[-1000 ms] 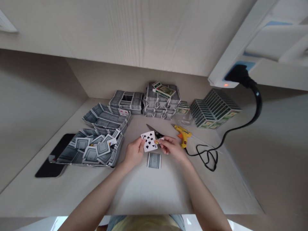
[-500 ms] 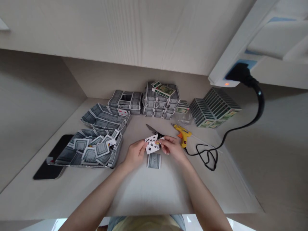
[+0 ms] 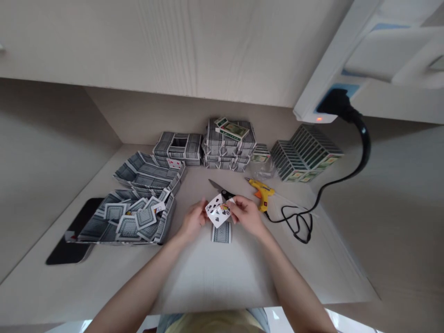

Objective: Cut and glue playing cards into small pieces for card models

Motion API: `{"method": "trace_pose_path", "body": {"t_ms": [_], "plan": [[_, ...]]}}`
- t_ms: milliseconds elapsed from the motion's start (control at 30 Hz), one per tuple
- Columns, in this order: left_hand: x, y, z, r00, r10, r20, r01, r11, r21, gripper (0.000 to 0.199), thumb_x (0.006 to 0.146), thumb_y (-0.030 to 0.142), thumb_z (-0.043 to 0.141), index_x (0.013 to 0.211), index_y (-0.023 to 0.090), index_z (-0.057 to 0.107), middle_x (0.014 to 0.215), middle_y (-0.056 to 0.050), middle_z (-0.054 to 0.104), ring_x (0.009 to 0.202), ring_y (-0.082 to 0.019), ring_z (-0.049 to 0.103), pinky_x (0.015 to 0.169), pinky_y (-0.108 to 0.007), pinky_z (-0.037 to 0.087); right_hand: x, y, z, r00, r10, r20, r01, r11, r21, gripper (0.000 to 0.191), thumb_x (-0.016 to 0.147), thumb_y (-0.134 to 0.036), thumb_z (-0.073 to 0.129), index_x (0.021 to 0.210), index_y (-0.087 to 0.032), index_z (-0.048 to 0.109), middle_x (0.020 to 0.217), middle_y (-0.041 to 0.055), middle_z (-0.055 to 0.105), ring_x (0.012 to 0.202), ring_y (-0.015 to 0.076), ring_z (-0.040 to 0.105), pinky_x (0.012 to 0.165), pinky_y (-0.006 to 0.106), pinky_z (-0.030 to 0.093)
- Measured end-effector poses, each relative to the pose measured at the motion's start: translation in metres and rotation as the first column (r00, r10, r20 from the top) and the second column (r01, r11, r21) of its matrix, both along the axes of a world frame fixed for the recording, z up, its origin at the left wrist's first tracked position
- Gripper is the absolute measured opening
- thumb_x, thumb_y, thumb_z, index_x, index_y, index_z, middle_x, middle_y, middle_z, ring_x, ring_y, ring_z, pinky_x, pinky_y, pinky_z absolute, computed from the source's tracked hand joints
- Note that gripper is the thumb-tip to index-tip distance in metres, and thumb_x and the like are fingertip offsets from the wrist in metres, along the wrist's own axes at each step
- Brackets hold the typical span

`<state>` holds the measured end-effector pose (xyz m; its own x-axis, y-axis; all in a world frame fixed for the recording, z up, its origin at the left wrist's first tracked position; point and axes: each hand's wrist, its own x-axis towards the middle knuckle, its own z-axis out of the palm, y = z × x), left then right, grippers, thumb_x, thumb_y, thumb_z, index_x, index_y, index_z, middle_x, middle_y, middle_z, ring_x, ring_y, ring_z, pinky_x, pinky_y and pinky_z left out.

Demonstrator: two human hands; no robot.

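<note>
Face-up playing cards (image 3: 217, 213) with black spade pips are pinched at their right side by my right hand (image 3: 244, 212). My left hand (image 3: 194, 218) is at the cards' left edge, fingers partly curled; whether it touches them is unclear. Below the cards, a face-down card (image 3: 221, 232) lies on the table, its top partly covered from view. Scissors (image 3: 225, 193) with black handles lie just behind the cards. A yellow glue gun (image 3: 263, 194) rests to the right of them.
An open card-built tray (image 3: 166, 226) at left holds loose cards and overlaps a black phone (image 3: 74, 247). Behind stand another card tray (image 3: 149, 172), card-covered boxes (image 3: 227, 143) and stacked card packs (image 3: 305, 155). A black cord (image 3: 333, 185) runs down from a power strip (image 3: 312, 111).
The cards have turned and tilted, with more of their faces showing. My left fingers have loosened and shifted slightly left of them. The whole view has moved slightly.
</note>
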<state>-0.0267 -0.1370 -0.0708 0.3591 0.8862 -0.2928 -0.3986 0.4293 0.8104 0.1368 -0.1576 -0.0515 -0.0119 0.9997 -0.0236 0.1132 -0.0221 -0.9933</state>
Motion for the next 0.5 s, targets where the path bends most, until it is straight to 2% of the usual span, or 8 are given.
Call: {"method": "trace_pose_path", "body": {"t_ms": [67,133,233,333,500], "plan": [[0.0004,0.0011,0.0021,1.000,0.000,0.031,0.001,0.999,-0.052,0.029,0.062,0.039,0.069,0.072,0.014,0.057,0.069,-0.001,0.063,0.061,-0.012,0.056,0.059,-0.024,0.043,-0.0012,-0.0020,-0.0021,0.995,-0.009,0.104,0.004,0.999,0.053,0.022,0.077,-0.037,0.053,0.068,-0.018,0.054,0.044,-0.0060,0.046,0.038,0.0081,0.041,0.039,0.020,0.032],[-0.0009,0.0013,0.0044,0.998,-0.037,0.047,0.041,0.995,-0.091,0.027,0.059,0.031,0.072,0.075,0.014,0.059,0.073,-0.001,0.064,0.064,-0.012,0.057,0.060,-0.023,0.045,-0.0021,-0.0036,-0.0033,0.981,-0.018,0.194,-0.001,0.995,0.096,0.021,0.078,-0.037,0.051,0.070,-0.018,0.055,0.048,-0.0049,0.048,0.042,0.0086,0.043,0.041,0.020,0.033],[-0.0033,0.0008,0.0068,0.994,-0.107,0.040,0.111,0.985,-0.130,0.028,0.062,0.031,0.071,0.081,0.012,0.063,0.080,-0.005,0.066,0.070,-0.013,0.059,0.065,-0.025,0.047,-0.0030,-0.0053,-0.0035,0.965,-0.035,0.260,-0.001,0.991,0.137,0.021,0.080,-0.036,0.049,0.070,-0.018,0.055,0.048,-0.0049,0.047,0.042,0.0086,0.043,0.042,0.020,0.033],[-0.0041,0.0000,0.0072,0.987,-0.162,0.014,0.162,0.976,-0.145,0.025,0.063,0.031,0.071,0.078,0.011,0.064,0.077,-0.005,0.066,0.068,-0.013,0.059,0.066,-0.027,0.048,-0.0037,-0.0066,-0.0031,0.960,-0.062,0.275,0.018,0.987,0.161,0.021,0.081,-0.035,0.048,0.068,-0.019,0.053,0.046,-0.0055,0.045,0.040,0.0082,0.041,0.041,0.020,0.032],[-0.0041,-0.0001,0.0042,0.973,-0.224,-0.052,0.220,0.973,-0.070,0.025,0.064,0.031,0.070,0.078,0.010,0.067,0.069,-0.004,0.066,0.062,-0.011,0.057,0.062,-0.024,0.045,-0.0042,-0.0086,-0.0013,0.968,-0.041,0.249,0.005,0.989,0.146,0.021,0.082,-0.034,0.047,0.069,-0.018,0.053,0.045,-0.0058,0.044,0.037,0.0072,0.039,0.039,0.019,0.031]]}}
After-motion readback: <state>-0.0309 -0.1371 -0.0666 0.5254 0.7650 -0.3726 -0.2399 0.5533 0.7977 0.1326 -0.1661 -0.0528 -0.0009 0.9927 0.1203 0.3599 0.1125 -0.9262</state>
